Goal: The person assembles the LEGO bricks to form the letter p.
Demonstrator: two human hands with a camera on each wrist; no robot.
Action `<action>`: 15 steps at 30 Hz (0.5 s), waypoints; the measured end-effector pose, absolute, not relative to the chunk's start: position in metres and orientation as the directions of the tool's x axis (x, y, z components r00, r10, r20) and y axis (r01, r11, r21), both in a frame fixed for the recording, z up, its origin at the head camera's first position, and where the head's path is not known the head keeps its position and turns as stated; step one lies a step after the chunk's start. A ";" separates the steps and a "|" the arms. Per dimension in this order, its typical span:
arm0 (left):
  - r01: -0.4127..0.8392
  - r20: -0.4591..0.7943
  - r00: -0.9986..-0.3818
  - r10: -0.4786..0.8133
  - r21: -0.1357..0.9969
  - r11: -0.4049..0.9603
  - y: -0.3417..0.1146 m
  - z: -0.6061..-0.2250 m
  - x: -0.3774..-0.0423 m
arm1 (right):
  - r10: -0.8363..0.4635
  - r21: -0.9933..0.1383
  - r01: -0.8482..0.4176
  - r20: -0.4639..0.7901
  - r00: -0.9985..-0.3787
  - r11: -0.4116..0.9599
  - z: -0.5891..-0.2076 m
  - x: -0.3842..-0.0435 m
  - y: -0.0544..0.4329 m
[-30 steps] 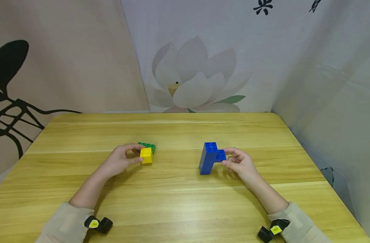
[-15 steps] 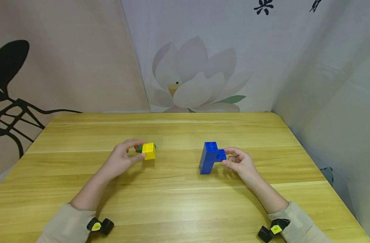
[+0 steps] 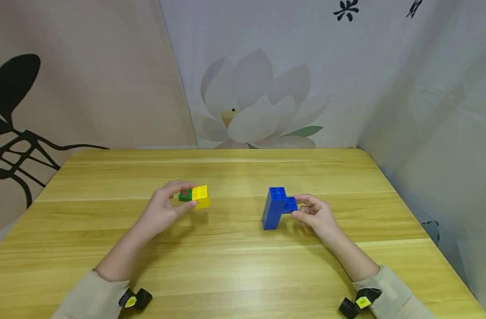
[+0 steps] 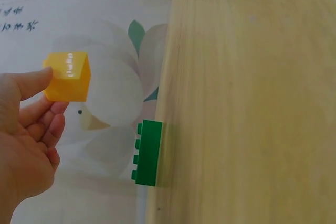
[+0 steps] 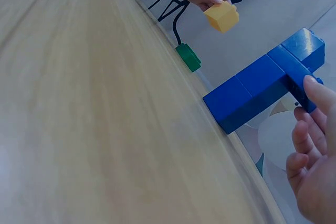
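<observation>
My left hand [image 3: 160, 210] pinches a yellow toy building brick [image 3: 200, 196] between thumb and fingers and holds it up above the table. Below and behind it, a green brick [image 4: 149, 153] lies on the wood, partly covered by the hand and the yellow brick in the head view. On the right stands a tower of stacked blue bricks [image 3: 271, 212]. A thinner blue brick [image 3: 290, 204] juts from the tower's right side near the top. My right hand [image 3: 317, 217] pinches this jutting end with thumb and fingers. In the right wrist view the tower's foot meets the tabletop.
The wooden table [image 3: 243, 274] ends at a straight far edge, with a printed cloth backdrop [image 3: 258, 97] hanging behind it. More cloth hangs at the right side. A black wrist camera [image 3: 136, 299] sits at the left sleeve and another [image 3: 356, 302] at the right.
The left hand has lifted the yellow brick and carried it slightly right, away from its place in front of the green brick. The right hand and blue tower stay in place.
</observation>
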State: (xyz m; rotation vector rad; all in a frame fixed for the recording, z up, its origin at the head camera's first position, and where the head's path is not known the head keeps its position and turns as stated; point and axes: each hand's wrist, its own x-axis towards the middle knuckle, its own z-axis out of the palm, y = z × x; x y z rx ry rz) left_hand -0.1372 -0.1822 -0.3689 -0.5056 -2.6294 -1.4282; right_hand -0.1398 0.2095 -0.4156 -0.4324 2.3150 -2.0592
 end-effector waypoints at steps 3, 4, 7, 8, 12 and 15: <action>0.348 0.262 -0.936 0.237 0.799 0.491 -0.179 -0.367 -0.136 | -0.215 -0.977 -0.196 0.175 -0.961 0.082 -0.416 -0.140 0.209; 0.350 0.266 -0.935 0.235 0.799 0.489 -0.178 -0.366 -0.136 | -0.216 -0.977 -0.197 0.176 -0.960 0.078 -0.416 -0.140 0.209; 0.353 0.273 -0.934 0.230 0.803 0.480 -0.173 -0.363 -0.134 | -0.218 -0.979 -0.194 0.175 -0.960 0.070 -0.416 -0.140 0.209; 0.354 0.275 -0.934 0.230 0.804 0.477 -0.171 -0.362 -0.133 | -0.217 -0.979 -0.193 0.175 -0.960 0.068 -0.416 -0.140 0.209; 0.357 0.275 -0.932 0.235 0.812 0.463 -0.164 -0.355 -0.130 | -0.218 -0.979 -0.193 0.175 -0.960 0.066 -0.416 -0.140 0.210; 0.363 0.280 -0.930 0.240 0.807 0.465 -0.158 -0.350 -0.128 | -0.216 -0.979 -0.194 0.176 -0.960 0.066 -0.416 -0.140 0.210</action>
